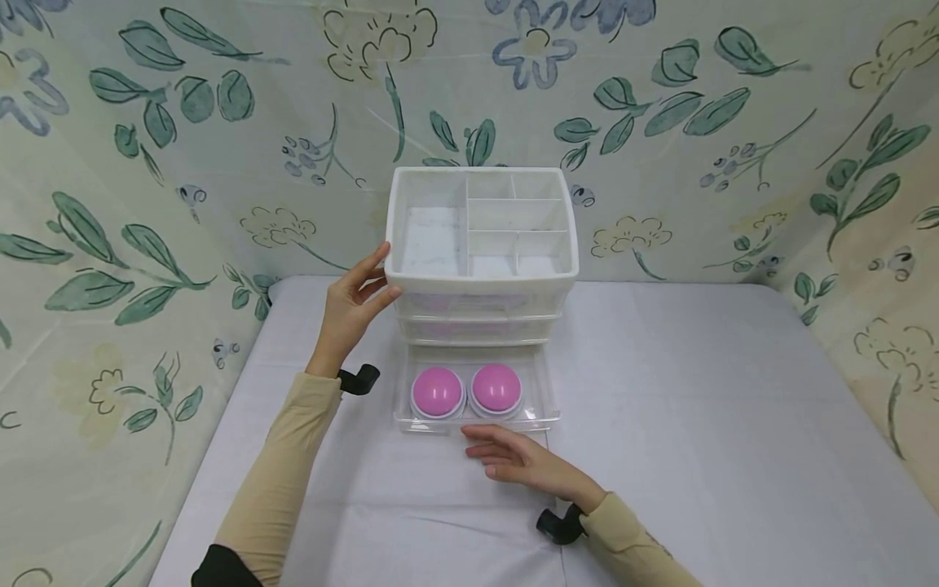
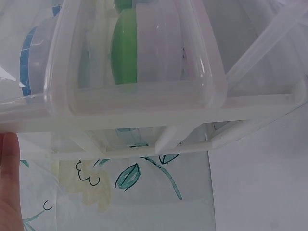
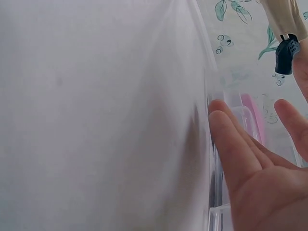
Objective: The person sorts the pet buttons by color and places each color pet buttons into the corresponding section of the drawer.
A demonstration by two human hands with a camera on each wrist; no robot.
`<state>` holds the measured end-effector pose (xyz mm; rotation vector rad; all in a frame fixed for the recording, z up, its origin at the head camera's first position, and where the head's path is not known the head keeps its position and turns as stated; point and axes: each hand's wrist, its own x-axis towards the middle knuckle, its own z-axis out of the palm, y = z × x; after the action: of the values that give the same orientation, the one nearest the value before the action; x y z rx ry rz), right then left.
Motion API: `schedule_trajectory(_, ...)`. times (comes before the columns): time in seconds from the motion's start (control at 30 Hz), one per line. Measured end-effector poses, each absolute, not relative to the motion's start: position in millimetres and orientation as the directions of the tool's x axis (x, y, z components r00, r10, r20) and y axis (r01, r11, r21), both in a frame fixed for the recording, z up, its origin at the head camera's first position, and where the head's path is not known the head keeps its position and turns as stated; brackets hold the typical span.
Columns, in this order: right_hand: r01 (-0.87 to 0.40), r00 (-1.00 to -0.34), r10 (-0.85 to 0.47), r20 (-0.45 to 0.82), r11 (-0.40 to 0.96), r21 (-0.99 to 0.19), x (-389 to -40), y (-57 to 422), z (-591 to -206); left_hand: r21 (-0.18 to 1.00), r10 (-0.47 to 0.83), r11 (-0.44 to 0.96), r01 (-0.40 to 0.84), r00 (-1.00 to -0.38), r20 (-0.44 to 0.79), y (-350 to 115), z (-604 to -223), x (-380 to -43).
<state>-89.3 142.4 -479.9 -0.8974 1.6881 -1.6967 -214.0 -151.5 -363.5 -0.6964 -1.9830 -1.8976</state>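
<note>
A white plastic drawer organizer with a divided top tray stands at the back of the table. My left hand touches its upper left front corner, thumb and fingertips against the plastic. The lowest clear drawer is pulled out toward me. Inside it sit two round containers with pink domed lids, a left one and a right one. My right hand has its straight fingers at that drawer's front edge; the right wrist view shows the fingertips beside the clear plastic. Whether they touch is unclear.
In the left wrist view, a green-lidded container and a blue-lidded container show through other drawers. A white cloth covers the table. Floral fabric hangs behind and at both sides.
</note>
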Motion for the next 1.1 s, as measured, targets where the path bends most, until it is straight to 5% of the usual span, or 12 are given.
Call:
schedule_trajectory(0.37, 0.024, -0.62, -0.782, 0.069, -0.106, -0.994, -89, 141, -483, 0.834, 0.134, 0.02, 0.551, -0.829, 0.544, -152, -364, -214)
schedule_trajectory(1.1, -0.005, -0.684, -0.723, 0.096, -0.128, -0.992, -116, 135, -491, 0.846, 0.124, 0.019, 0.533, -0.84, 0.527, -150, -362, -212)
